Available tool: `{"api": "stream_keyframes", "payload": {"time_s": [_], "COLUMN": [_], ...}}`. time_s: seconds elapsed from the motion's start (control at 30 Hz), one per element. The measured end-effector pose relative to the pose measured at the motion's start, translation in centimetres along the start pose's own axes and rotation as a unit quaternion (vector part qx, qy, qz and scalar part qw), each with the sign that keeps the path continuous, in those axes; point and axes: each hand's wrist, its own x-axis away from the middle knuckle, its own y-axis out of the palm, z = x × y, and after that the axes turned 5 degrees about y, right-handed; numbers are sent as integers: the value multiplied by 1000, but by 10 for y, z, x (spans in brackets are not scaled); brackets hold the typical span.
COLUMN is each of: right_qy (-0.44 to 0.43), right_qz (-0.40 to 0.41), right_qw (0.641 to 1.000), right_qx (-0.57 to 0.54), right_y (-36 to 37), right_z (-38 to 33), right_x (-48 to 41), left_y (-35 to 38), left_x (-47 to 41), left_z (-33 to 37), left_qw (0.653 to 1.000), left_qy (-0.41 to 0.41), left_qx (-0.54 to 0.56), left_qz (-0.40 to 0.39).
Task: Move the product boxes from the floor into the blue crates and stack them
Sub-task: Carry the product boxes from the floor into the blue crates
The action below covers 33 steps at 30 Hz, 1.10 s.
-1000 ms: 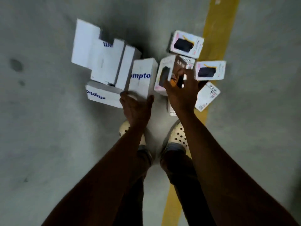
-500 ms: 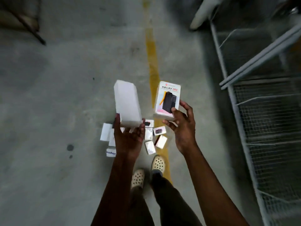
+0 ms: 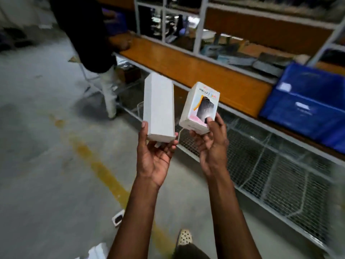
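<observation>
- Dim indoor light; the floor (image 3: pixel 37 174) left of the fingers reads flat grey with no hard shadows
- The white box (image 3: pixel 158 109) above the left hand's (image 3: pixel 155 157) fingers is the brightest thing, its faces pale and even
- Glare washes the print on the printed box (image 3: pixel 200 107) above the right hand's (image 3: pixel 212 148) thumb, so the lettering is only partly legible
- Both hands and forearms are underexposed and show little detail
- Motion blur smears the crate (image 3: pixel 306 101) and shelf (image 3: pixel 205 71) right of and beyond the fingers
- Wide-angle bending curves the shelf rails toward the edges, and the corners are softest
</observation>
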Motion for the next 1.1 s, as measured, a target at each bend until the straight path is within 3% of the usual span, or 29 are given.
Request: {"api": "stream_keyframes", "payload": {"time_s": [0.37,0.6,0.9,1.1], "right_qy": [-179,-245,-280,-315], "right_qz": [157,222,338,384], "right_qw": [971,944,898,868], "right_qx": [-20,-8,-27,-21], "right_y": [-167,-279,-376,-410], "right_z": [-195,-304,-375,-421], "right_x": [-57,-113,-206,-285], "left_y": [197,289,368,421], "left_x": [-56,-93,-183,-280], "left_z": [-206,-345,-434,-478], "left_qw": [967,965,943,885], "left_qy": [-91,-145,-183,-131], "left_qx": [-114,-112,-183,-339], "left_qz": [-207,-186,-210,-292]}}
